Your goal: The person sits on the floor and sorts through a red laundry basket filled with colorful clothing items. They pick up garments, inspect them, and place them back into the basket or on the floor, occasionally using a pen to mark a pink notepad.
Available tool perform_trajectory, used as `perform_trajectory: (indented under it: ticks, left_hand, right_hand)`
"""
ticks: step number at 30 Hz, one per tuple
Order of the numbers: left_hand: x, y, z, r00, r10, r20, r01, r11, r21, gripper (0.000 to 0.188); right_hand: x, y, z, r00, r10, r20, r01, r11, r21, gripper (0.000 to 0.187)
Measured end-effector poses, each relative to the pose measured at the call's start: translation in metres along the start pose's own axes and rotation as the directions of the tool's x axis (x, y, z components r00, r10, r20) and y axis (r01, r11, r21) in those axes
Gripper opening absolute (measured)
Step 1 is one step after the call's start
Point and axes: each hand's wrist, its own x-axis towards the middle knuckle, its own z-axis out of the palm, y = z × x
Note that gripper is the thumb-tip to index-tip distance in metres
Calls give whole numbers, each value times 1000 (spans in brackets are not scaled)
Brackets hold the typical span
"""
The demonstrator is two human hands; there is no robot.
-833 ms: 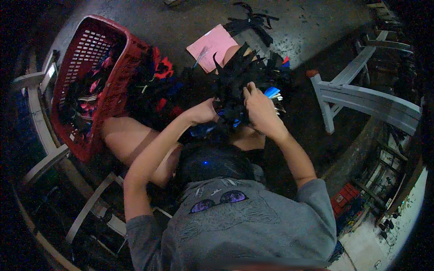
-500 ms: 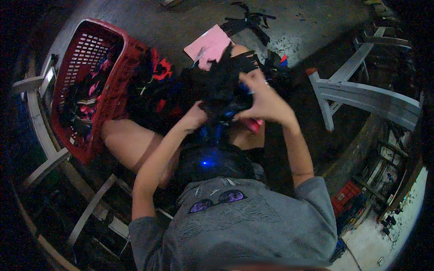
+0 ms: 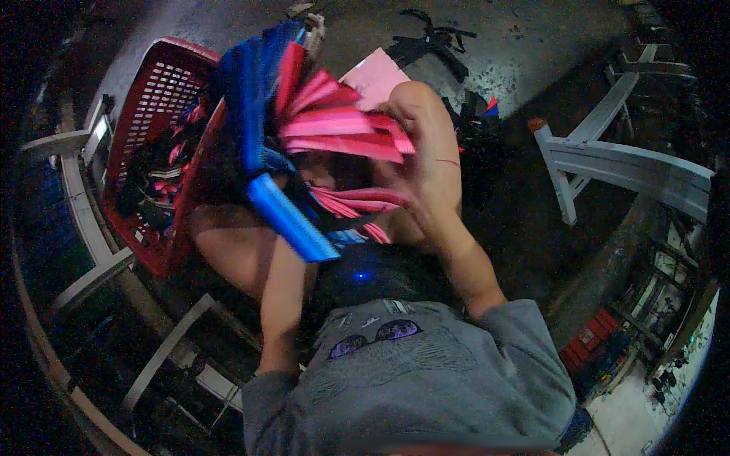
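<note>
A large bundle of cloth strips, pink (image 3: 327, 125) and blue (image 3: 262, 99) with black among them, is spread over my lap, its pieces fanned out and partly smeared by motion. My right hand (image 3: 411, 186) is at the right side of the bundle, its blurred fingers closed around the ends of the pink strips. Blue strips hang across my left wrist and cover my left hand, so its fingers are hidden. Only the left forearm shows below them.
Left of my leg stands a tilted red plastic basket (image 3: 205, 55) with dark and pink cloth pieces inside. A pink sheet (image 3: 378, 76) lies beyond my knee. Black scraps (image 3: 433, 49) are on the floor farther off. Grey metal frames (image 3: 623, 156) stand at right and left.
The bundle has come up into view, opened out in pink and blue, and lies across the left side of my lap. My right hand has moved left and taken hold of pink strips.
</note>
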Motion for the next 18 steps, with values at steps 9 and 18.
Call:
perform_trajectory:
  ticks: [9, 18]
  left_hand:
    - [3, -18, 1, 1000, 9, -16, -10, 999, -42, 30]
    - [-5, 44, -6, 976, 214, -38, -216, 971, -99, 29]
  right_hand:
    - [53, -33, -15, 945, 187, 267, -258, 930, 261, 39]
    - [45, -48, -51, 979, 204, 7, -204, 979, 26, 34]
